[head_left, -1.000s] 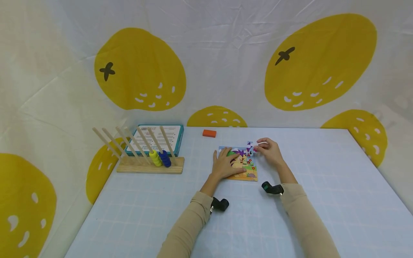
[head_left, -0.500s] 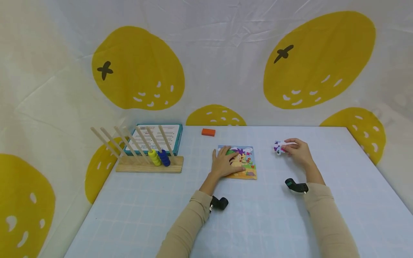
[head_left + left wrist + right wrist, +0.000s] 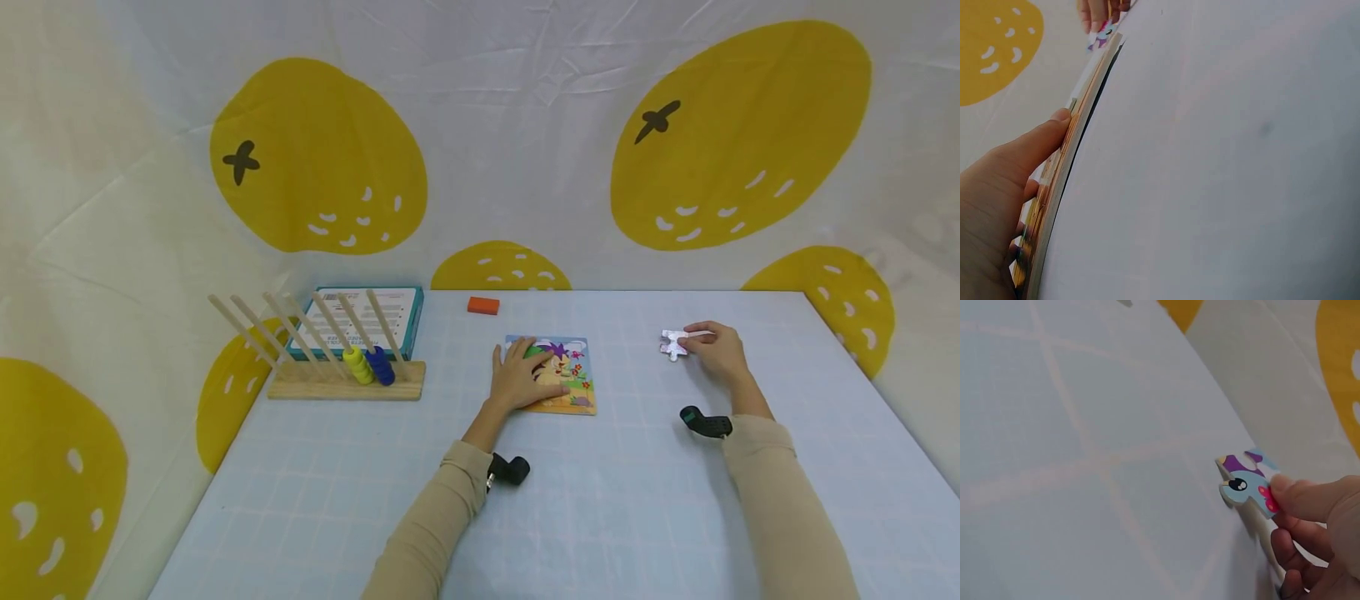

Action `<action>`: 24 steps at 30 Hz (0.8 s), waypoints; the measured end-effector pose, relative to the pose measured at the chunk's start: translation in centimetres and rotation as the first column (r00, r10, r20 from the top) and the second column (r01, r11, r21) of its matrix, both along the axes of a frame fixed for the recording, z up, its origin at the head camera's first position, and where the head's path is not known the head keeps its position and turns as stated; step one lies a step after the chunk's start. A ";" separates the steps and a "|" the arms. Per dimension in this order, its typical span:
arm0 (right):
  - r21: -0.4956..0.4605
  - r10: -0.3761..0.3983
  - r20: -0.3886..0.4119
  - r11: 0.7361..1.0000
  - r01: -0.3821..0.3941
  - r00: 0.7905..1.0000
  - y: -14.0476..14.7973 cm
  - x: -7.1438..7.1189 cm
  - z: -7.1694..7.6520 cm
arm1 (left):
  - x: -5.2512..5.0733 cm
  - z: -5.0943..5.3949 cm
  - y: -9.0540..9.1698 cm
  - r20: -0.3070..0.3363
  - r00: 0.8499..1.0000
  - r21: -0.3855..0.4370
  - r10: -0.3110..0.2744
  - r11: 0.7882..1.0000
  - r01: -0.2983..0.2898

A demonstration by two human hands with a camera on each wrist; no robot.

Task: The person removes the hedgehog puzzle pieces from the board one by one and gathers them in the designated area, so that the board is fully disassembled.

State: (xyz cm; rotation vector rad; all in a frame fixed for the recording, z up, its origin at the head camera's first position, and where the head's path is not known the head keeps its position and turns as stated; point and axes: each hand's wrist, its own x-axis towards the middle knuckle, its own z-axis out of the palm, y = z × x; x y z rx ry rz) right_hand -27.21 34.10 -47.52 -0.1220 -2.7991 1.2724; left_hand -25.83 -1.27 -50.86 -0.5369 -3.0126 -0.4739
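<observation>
My left hand [image 3: 513,379] rests with spread fingers on a square picture puzzle [image 3: 579,402], covering its left part. The puzzle shows a cartoon animal with purple hair, flowers and an orange lower border. In the left wrist view the thumb [image 3: 1041,140] lies along the puzzle's edge [image 3: 1066,169]. Off to the right, my right hand [image 3: 722,357] pinches one jigsaw piece [image 3: 1244,481] between thumb and fingers, just above the table. The piece carries a blue face with a black eye, purple patches and a pink shape. In the head view it looks whitish from glare.
A wooden peg stand [image 3: 345,387] with yellow rings [image 3: 357,365] and blue rings [image 3: 381,365] stands at the left. Behind it lies a teal-edged box [image 3: 412,321]. An orange block [image 3: 483,306] sits near the table's far edge. Patterned fabric [image 3: 525,167] hangs behind the table.
My right hand has carried the jigsaw piece from the puzzle's upper right corner out to the right, and the piece has turned. The left hand has stayed on the puzzle.
</observation>
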 end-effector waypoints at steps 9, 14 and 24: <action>0.092 0.027 -0.008 0.995 -0.027 1.000 -1.0 -0.8 -0.5 | 0.1 0.2 0.1 0.004 1.000 0.020 0.006 1.000 -0.006; 0.111 0.023 -0.015 0.994 -0.022 1.000 -1.2 -0.9 -0.7 | 0.2 0.3 0.1 0.017 1.000 0.019 0.014 1.000 -0.015; 0.126 0.101 0.011 0.987 -0.101 0.995 -1.0 -0.6 -0.9 | 0.3 0.2 0.1 0.006 1.000 0.023 0.015 1.000 -0.015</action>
